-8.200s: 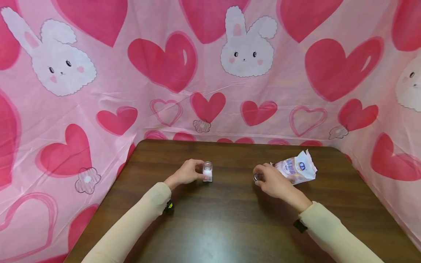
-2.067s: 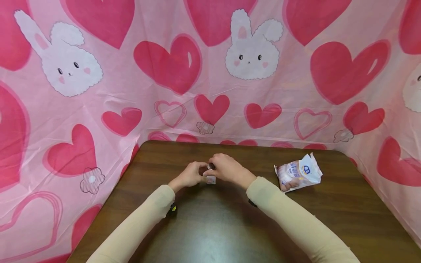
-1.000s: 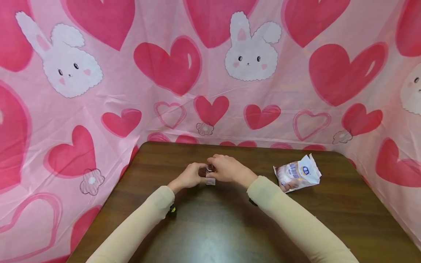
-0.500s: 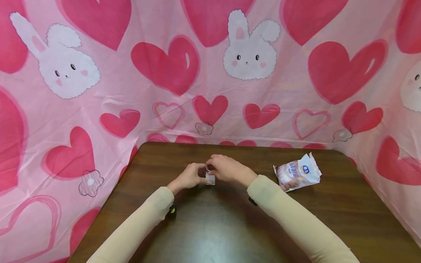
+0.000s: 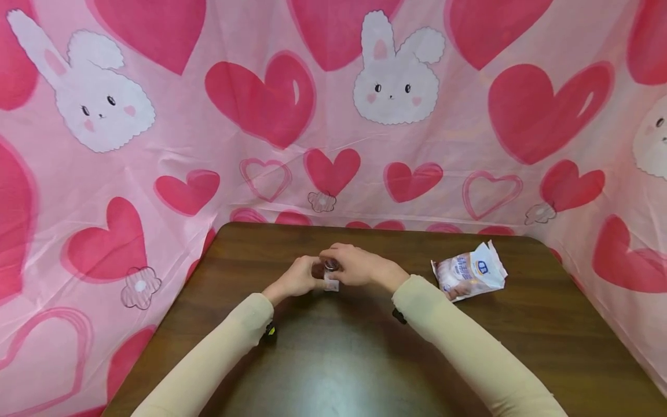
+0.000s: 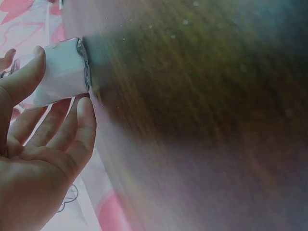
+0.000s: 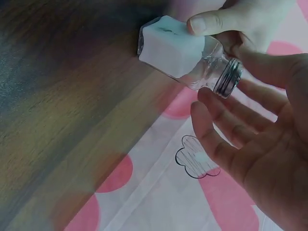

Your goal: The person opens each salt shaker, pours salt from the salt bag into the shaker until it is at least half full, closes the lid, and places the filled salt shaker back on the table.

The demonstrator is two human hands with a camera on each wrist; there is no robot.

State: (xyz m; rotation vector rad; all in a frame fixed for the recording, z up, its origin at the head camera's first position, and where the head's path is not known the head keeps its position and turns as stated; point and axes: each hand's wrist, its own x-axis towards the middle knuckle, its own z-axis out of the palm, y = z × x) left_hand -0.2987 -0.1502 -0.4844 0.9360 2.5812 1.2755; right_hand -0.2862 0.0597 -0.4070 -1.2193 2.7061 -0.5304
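Observation:
A small square glass shaker (image 7: pixel 173 48) with white powder in it stands on the table, a metal screw lid (image 7: pixel 228 78) at its mouth. My left hand (image 5: pixel 297 278) grips the shaker's body, thumb on the near face and fingers behind, as the left wrist view also shows. From the other side my right hand (image 5: pixel 356 266) holds the lid between thumb and fingers, fingertips right at its rim. In the head view the hands cover much of the shaker (image 5: pixel 331 285), and only its lower part and the lid's top show.
A white and pink printed plastic bag (image 5: pixel 471 272) lies to the right of my right hand. The brown wooden table (image 5: pixel 312 359) ends at a pink cloth (image 5: pixel 354 133) with hearts and rabbits, hung along the back and sides.
Since the oldest frame my right hand has carried the lid from beside the bag leftward onto the shaker. During the last second its fingers shift slightly round the lid; the left hand stays.

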